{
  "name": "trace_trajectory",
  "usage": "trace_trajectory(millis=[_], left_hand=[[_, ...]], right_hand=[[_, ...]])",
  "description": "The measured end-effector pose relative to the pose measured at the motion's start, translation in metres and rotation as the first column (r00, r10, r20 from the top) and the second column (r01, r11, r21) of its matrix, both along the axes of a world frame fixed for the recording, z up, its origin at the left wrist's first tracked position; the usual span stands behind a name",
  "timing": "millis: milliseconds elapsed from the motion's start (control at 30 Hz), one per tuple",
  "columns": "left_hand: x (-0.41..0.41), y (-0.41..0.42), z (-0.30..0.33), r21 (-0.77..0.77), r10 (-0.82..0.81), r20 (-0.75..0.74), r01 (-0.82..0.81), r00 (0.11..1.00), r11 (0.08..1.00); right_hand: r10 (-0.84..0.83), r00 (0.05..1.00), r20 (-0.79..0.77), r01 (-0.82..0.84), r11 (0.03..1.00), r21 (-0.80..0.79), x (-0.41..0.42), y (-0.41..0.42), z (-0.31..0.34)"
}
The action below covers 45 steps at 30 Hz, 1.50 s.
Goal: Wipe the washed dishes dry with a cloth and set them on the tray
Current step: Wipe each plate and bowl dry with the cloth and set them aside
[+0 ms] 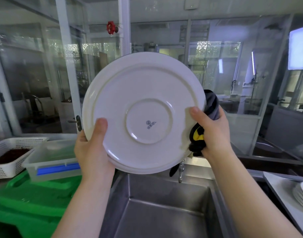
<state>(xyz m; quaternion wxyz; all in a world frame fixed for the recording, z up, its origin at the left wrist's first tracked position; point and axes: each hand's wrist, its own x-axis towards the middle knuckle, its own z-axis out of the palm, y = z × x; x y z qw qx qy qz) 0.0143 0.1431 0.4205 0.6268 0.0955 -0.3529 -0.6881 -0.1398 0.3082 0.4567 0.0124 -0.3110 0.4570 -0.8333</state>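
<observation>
I hold the big white plate [143, 107] up over the sink [164, 212], its back facing me. My left hand [92, 143] grips the rim, thumb in front, fingers curled behind. My right hand [210, 133] grips the other rim, fingers clamped on the dark cloth [211, 105] too. I think this plate is mid-wipe. Dry plates [302, 193] sit stacked on the tray [274, 182], below and right of my right fingers. The tap [180, 170] is just under the plate's edge; the way right looks open.
</observation>
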Motion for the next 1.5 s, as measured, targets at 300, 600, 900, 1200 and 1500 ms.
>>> trace_trajectory(millis=[300,600,900,1200,1500], left_hand=[[-0.019,0.005,-0.014,0.251,-0.158,-0.109,0.18,0.982,0.951],[-0.018,-0.006,-0.031,0.294,-0.617,0.188,0.556,0.764,0.778],[0.02,-0.022,-0.02,0.2,-0.846,0.067,0.824,0.528,0.53],[0.026,-0.011,-0.082,0.457,-0.869,-0.012,0.776,0.494,0.435],[0.014,0.013,-0.122,0.334,-0.716,0.248,0.637,0.652,0.695]], right_hand=[[0.24,0.961,0.138,-0.242,0.97,-0.001,0.031,-0.018,-0.025],[-0.268,0.854,-0.445,0.322,0.946,0.048,0.047,-0.008,-0.009],[-0.192,0.139,-0.972,0.726,0.687,-0.031,0.045,-0.01,-0.026],[0.038,-0.078,-0.996,0.672,0.74,-0.025,0.021,0.01,-0.069],[0.492,0.688,-0.533,0.214,0.565,0.797,0.004,0.031,-0.092]])
